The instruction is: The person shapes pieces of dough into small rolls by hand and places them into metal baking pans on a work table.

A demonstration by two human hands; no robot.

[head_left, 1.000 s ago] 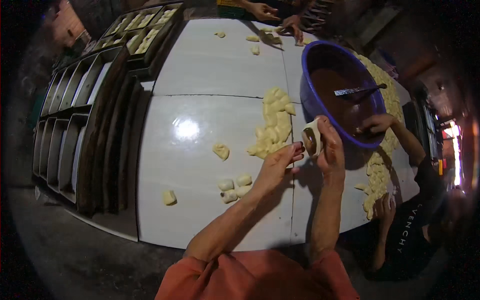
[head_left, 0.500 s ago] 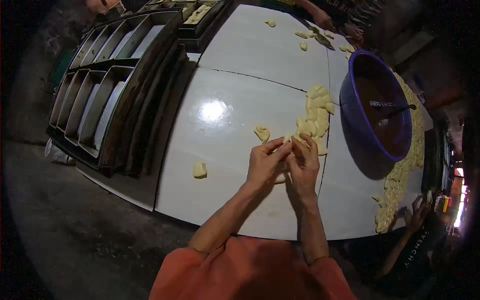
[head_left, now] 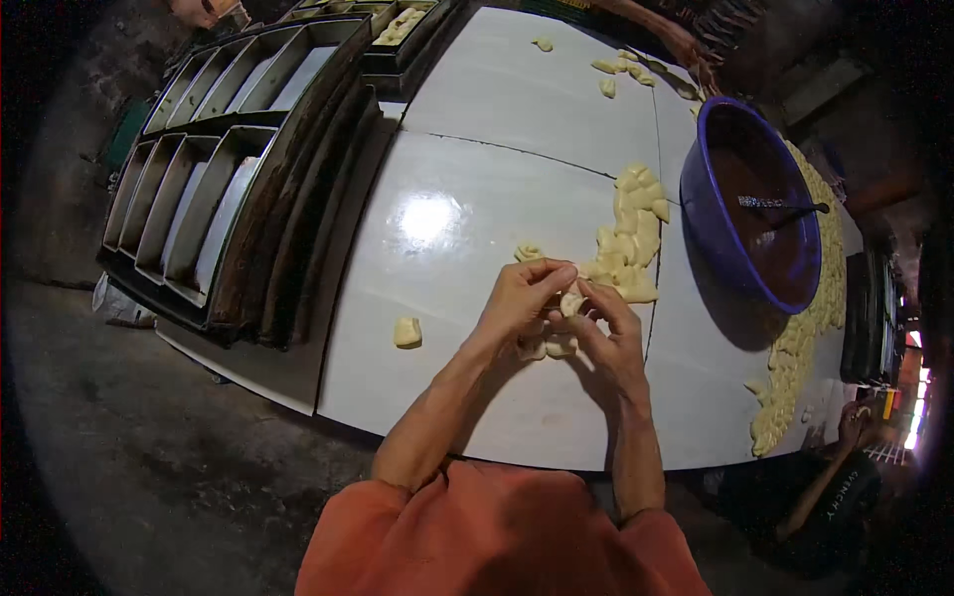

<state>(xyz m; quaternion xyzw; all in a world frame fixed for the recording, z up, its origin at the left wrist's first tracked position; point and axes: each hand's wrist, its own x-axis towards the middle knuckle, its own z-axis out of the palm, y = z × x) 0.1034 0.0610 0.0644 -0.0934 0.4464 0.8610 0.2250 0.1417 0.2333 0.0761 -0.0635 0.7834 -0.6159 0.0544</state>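
Between my fingertips, above the white table [head_left: 388, 248], is a small piece of pale yellow dough [head_left: 571, 302]. My left hand [head_left: 519, 298] pinches it from the left, and my right hand [head_left: 611, 333] grips it from the right. More dough lumps [head_left: 559, 345] lie under and between my hands, partly hidden by them. A strip of dough pieces [head_left: 633, 233] runs away from me just beyond my right hand. One loose dough lump [head_left: 527, 253] sits past my left fingers, and a squarish dough piece [head_left: 407, 333] lies farther left.
Stacked metal loaf pans [head_left: 214, 189] stand at the left. At the right is a purple basin [head_left: 696, 223] of brown filling with a dark-handled utensil [head_left: 785, 207]. Many dough pieces [head_left: 790, 382] line the right side. Other people's arms [head_left: 661, 30] reach in at the far edge and lower right.
My hands have turned the dough piece, and my right hand has come slightly nearer me. More dough shows beneath them. The co-worker's arm at the far edge has shifted right.
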